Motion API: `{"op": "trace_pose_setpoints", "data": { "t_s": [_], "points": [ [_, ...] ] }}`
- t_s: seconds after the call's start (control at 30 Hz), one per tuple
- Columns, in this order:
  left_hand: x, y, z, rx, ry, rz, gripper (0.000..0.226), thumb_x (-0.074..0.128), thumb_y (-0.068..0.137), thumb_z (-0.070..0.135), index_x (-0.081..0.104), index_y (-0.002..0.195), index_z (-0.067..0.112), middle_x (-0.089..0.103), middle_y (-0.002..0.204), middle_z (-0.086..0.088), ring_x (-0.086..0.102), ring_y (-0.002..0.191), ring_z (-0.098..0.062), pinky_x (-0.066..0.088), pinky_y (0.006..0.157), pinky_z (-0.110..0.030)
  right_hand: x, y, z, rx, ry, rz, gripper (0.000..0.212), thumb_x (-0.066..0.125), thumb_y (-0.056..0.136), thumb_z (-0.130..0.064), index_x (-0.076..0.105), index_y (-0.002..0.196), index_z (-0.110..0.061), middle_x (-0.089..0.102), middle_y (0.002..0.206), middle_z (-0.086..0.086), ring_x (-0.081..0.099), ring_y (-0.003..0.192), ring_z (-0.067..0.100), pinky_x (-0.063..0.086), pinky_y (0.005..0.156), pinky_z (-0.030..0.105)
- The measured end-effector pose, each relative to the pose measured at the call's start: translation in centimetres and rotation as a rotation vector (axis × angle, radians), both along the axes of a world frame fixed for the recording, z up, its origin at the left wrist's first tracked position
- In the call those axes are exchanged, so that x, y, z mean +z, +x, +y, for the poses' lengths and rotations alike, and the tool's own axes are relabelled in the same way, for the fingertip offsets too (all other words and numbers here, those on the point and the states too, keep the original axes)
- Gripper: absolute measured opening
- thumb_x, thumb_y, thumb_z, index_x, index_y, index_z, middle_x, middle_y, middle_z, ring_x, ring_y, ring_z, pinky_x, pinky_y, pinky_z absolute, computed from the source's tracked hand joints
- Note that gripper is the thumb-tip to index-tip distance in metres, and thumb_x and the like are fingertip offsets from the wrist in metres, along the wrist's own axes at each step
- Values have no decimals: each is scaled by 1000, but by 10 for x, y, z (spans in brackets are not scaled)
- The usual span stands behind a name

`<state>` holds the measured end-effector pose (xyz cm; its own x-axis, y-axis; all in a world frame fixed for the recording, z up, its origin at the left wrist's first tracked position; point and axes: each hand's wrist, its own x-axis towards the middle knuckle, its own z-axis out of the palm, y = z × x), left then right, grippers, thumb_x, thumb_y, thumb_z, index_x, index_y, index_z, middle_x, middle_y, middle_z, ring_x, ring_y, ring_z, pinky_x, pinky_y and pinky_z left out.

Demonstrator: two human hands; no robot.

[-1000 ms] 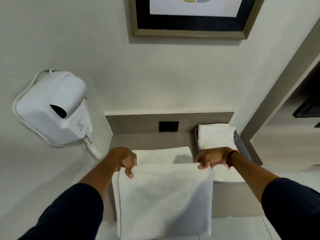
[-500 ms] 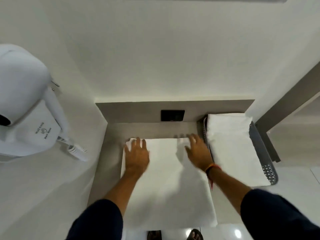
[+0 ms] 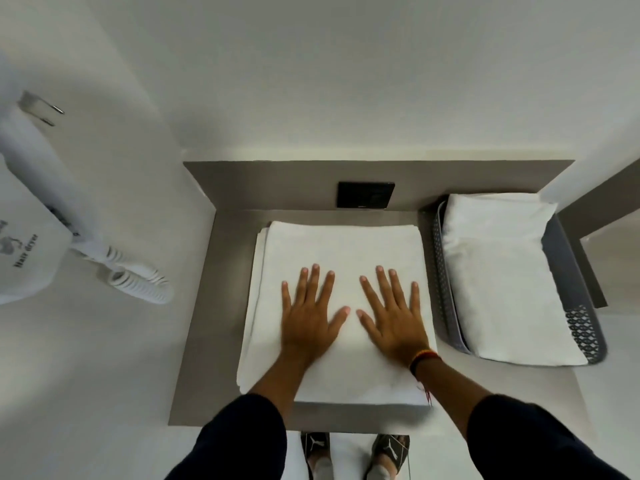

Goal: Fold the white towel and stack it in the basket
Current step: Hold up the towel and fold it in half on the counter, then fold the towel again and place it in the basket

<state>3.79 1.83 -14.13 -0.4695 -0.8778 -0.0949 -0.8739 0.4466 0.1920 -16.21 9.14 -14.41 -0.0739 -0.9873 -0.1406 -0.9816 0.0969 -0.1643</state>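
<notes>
A white towel (image 3: 341,249), folded into a thick square, lies flat on the grey counter (image 3: 207,306). My left hand (image 3: 308,315) and my right hand (image 3: 393,315) rest palm down on its middle, side by side, fingers spread and holding nothing. To the right stands a grey perforated basket (image 3: 573,289) with another folded white towel (image 3: 498,282) inside it.
A white wall-mounted hair dryer (image 3: 31,244) with a coiled cord (image 3: 138,282) hangs at the left. A black socket plate (image 3: 366,195) sits on the back wall behind the towel. My feet in sandals (image 3: 353,452) show below the counter's front edge.
A second ago both hands held the towel's top edge in the air. They laid it folded on the counter, then slid back toward me across its top.
</notes>
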Motion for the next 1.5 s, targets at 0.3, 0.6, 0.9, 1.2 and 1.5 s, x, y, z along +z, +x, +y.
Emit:
{"op": "trace_pose_setpoints", "data": {
  "t_s": [0.3,0.6,0.9,1.2,1.5],
  "points": [
    [25,38,38,-97,53,-20,100,30,87,81,26,157,10,19,167,-11,16,155,-28,11,124,-59,25,-7,60,281,43,-40,98,34,91,-79,0,163,-23,-9,172,10,-6,159,28,13,124,64],
    [50,60,59,-218,123,-350,82,56,90,14,12,159,6,1,168,-14,9,155,-35,15,125,-53,48,3,61,252,136,149,79,56,80,-2,35,156,-3,32,162,24,33,149,44,38,114,60],
    [123,46,8,-147,699,-263,36,68,72,10,63,108,8,65,102,-12,64,88,-29,49,70,-32,102,-19,22,97,678,-223,54,63,58,-16,71,110,-28,72,114,9,68,107,34,56,81,39],
    [151,38,-46,27,778,-161,52,70,53,30,63,103,20,65,103,-4,62,87,-24,52,74,-33,140,-62,-26,-50,876,-384,28,70,41,-26,71,67,-16,69,73,4,64,70,26,49,65,34],
    [75,34,-15,-72,152,-152,41,54,90,34,63,124,13,68,128,-8,60,119,-29,46,104,-44,88,-27,17,-128,206,28,49,53,82,-40,63,121,-13,66,125,11,62,112,35,51,87,45]
  ]
}}
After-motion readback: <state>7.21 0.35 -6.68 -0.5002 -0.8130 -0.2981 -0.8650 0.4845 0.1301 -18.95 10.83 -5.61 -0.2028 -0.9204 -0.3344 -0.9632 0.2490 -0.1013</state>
